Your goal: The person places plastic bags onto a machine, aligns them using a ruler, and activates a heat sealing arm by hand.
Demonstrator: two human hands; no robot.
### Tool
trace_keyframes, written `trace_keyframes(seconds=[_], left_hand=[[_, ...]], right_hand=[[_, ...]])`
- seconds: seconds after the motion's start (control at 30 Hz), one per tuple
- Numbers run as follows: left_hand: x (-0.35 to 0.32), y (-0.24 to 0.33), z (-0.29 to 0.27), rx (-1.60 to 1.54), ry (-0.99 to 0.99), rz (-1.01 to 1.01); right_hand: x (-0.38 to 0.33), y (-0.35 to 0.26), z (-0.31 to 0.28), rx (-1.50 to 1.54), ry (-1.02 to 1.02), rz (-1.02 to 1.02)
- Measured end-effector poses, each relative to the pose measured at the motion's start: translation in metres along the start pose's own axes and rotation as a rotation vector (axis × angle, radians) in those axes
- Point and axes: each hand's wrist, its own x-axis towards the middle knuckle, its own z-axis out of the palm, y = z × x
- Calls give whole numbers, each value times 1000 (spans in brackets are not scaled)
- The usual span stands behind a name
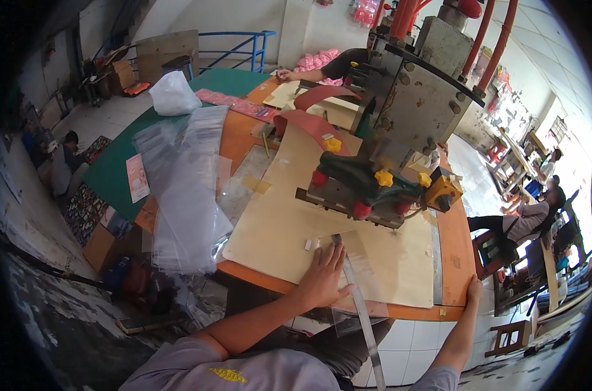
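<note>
My left hand [323, 280] lies palm down with its fingers stretched out on the beige board [276, 215]. Under and beside its fingers is a long metal strip like a ruler [363, 313], slanting off the table's front edge toward me. A clear plastic sheet [367, 270] lies beneath the strip and hangs partly over that edge. To the right, my right hand [474, 292] grips the rim of the orange round table [455, 260]. Just beyond the board's middle stands a heavy press head [374, 176] with yellow knobs and red feet.
Clear plastic sleeves [188, 189] pile up at left, near a white plastic bag [174, 94] and pink printed cards [237, 104]. A yellow switch box [444, 190] juts from the press. Across the table is another person's arm [335, 67]; someone sits at right [530, 218].
</note>
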Motion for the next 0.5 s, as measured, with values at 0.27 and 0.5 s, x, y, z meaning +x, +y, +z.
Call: trace_keyframes(seconds=[0.27, 0.5], left_hand=[[0, -1, 1, 4, 6, -3], [1, 0, 1, 10, 9, 7]], right_hand=[[-4, -8, -2, 22, -15, 11], [-17, -14, -12, 10, 16, 26]])
